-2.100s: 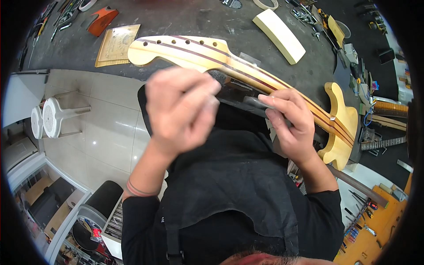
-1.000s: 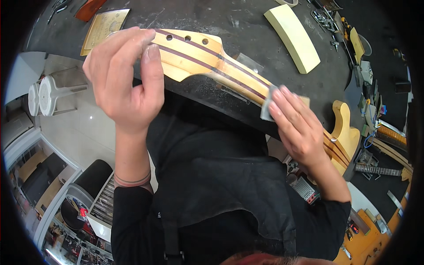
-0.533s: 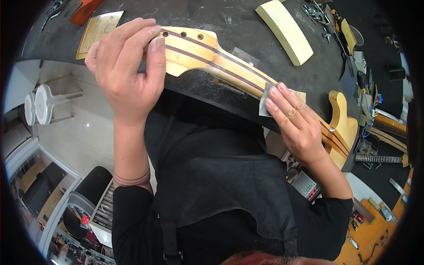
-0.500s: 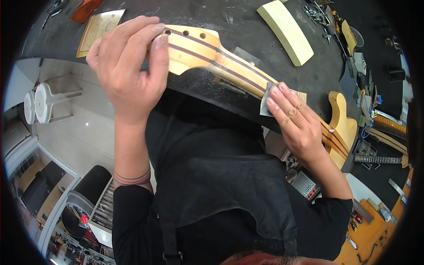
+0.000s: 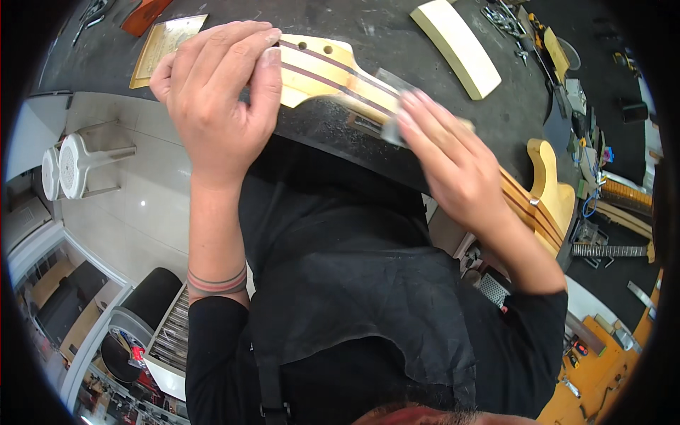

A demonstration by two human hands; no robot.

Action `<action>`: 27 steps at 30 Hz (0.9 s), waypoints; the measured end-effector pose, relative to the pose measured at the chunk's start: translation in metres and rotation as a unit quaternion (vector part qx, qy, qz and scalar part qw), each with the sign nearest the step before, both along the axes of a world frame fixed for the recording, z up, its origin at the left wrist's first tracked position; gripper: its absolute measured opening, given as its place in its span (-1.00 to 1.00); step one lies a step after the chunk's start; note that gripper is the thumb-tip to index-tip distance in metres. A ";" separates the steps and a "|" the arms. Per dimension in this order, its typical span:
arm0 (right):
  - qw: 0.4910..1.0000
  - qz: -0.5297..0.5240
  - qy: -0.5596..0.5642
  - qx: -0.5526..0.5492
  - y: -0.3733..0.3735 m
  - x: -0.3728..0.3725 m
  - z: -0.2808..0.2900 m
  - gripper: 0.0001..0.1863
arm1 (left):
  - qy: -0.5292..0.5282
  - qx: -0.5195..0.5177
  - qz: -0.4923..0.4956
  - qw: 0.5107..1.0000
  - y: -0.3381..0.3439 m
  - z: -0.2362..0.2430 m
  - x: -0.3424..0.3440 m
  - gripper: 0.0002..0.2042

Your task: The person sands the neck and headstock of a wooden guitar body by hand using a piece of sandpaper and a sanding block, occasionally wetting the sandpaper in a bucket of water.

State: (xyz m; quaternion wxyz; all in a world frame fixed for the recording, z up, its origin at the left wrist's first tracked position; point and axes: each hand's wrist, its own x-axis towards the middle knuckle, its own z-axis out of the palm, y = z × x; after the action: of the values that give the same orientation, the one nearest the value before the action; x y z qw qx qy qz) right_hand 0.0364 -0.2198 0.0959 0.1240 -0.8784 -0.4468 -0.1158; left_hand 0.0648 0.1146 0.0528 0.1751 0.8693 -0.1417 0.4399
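A guitar-like wooden instrument body and neck (image 5: 524, 196), pale with dark lengthwise stripes, lies along the dark workbench's near edge. Its headstock (image 5: 312, 83) has drilled holes. My left hand (image 5: 216, 99) grips the headstock's far left end, fingers over the top edge and thumb on the face. Partway along the neck, my right hand (image 5: 453, 156) presses a piece of grey sandpaper (image 5: 393, 132) against the wood; this hand is slightly blurred. The fingers lie together over the sheet and hide most of it. The curved horned body (image 5: 549, 180) is at the right.
On the dark workbench (image 5: 340, 25) rests a pale curved wooden block (image 5: 460, 49). A framed sheet (image 5: 166, 46) lies at the left. Metal tools and hardware (image 5: 508, 25) crowd the right side, near another fretted neck (image 5: 613, 251). White stools (image 5: 78, 163) stand on the floor.
My right hand has slid left along the neck with the sandpaper, toward the headstock. My left hand stays on the headstock, shifted slightly right in the view.
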 end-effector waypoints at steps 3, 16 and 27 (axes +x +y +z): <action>0.999 0.021 0.006 0.024 0.028 0.012 -0.003 -0.42 | -0.001 -0.003 0.000 1.000 0.006 -0.004 -0.002 -0.88; 1.000 0.011 -0.012 0.026 0.023 0.011 -0.007 -0.44 | -0.001 0.007 0.013 1.000 0.005 -0.005 0.000 -0.88; 1.000 -0.014 -0.019 0.006 0.014 0.007 -0.008 -0.45 | -0.009 0.003 0.013 1.000 0.002 -0.009 0.003 -0.89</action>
State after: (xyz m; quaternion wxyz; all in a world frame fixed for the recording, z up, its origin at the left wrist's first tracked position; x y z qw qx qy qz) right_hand 0.0434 -0.2059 0.0875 0.1190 -0.8814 -0.4362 -0.1369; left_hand 0.0677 0.1167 0.0440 0.1651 0.8677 -0.1335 0.4496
